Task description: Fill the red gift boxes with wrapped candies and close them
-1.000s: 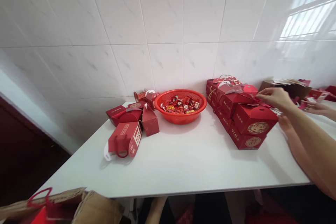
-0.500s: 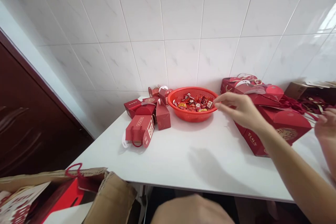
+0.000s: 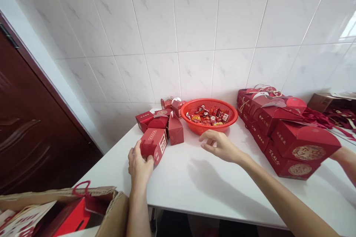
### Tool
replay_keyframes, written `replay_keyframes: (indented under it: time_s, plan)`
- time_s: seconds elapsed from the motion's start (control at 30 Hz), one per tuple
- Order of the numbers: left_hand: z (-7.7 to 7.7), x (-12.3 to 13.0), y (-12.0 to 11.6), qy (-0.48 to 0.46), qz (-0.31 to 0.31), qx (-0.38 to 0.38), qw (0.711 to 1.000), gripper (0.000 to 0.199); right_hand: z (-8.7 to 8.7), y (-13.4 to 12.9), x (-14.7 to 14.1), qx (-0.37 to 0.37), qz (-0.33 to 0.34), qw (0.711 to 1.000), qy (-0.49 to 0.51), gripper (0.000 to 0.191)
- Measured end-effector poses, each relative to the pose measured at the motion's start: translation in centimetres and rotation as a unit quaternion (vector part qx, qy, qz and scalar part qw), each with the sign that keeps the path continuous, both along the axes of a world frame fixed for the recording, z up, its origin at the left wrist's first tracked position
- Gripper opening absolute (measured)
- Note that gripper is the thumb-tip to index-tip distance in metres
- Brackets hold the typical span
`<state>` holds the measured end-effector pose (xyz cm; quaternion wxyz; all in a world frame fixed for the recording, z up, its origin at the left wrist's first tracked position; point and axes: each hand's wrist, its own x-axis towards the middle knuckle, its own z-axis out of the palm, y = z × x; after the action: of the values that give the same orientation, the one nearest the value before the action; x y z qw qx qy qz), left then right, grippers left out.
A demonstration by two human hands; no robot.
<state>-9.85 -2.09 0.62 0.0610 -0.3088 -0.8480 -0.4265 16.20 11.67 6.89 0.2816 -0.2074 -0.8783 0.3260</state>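
Observation:
My left hand (image 3: 140, 164) is wrapped round the near end of a red box (image 3: 153, 141) with rope handles, which lies on the white table (image 3: 178, 177). In front of the red plastic basket (image 3: 200, 129) my right hand (image 3: 219, 146) hovers above the table, fingers loosely curved and apart, holding nothing. Red-wrapped candies (image 3: 207, 115) lie in the basket. Between the basket and the held box stands a small red box (image 3: 175, 130), beside other small red boxes (image 3: 160, 119).
Stacked red gift boxes (image 3: 294, 144) stand at the right, with another person's arm (image 3: 345, 161) behind them. An open carton (image 3: 322, 103) is at the far right. Another cardboard box (image 3: 115, 214) holds red bags at the lower left, near a dark red door (image 3: 41, 111).
My left hand has reached forward and taken hold of the box with rope handles. My right hand has moved left and nearer, away from the basket's right rim. The view has shifted slightly.

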Motion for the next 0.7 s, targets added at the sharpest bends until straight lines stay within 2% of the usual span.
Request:
replay_keyframes:
  time_s: [0.07,0.13,0.23,0.37,0.5,0.6,0.7]
  plan:
    - [0.2,-0.4,-0.2,-0.033,-0.011,0.001,0.999,0.066,-0.3,-0.1,-0.4,-0.001,0.004,1.000,-0.002,0.012]
    - [0.5,-0.5,-0.5,-0.051,-0.012,0.028,0.998,0.054,-0.5,-0.3,-0.8,-0.003,0.008,1.000,-0.005,0.013]
    - [0.7,0.0,-1.0,-0.023,-0.027,0.126,0.991,0.027,-0.8,-0.9,-1.3,-0.004,0.020,1.000,0.001,0.018]
    - [1.9,2.3,-1.3,0.042,-0.089,0.231,0.968,0.023,-0.2,-2.3,-1.8,0.019,0.056,0.997,0.041,0.031]
    - [4.5,5.1,-0.3,0.067,-0.202,0.219,0.952,0.016,1.5,-4.2,-1.9,0.056,0.058,0.996,0.044,0.044]
    - [6.2,6.7,1.1,0.031,-0.302,0.184,0.935,0.018,2.6,-5.4,-1.8,0.083,0.004,0.996,-0.033,0.043]
    - [7.0,7.5,2.8,-0.045,-0.379,0.149,0.912,0.023,2.8,-6.1,-1.4,0.106,-0.069,0.985,-0.116,0.038]
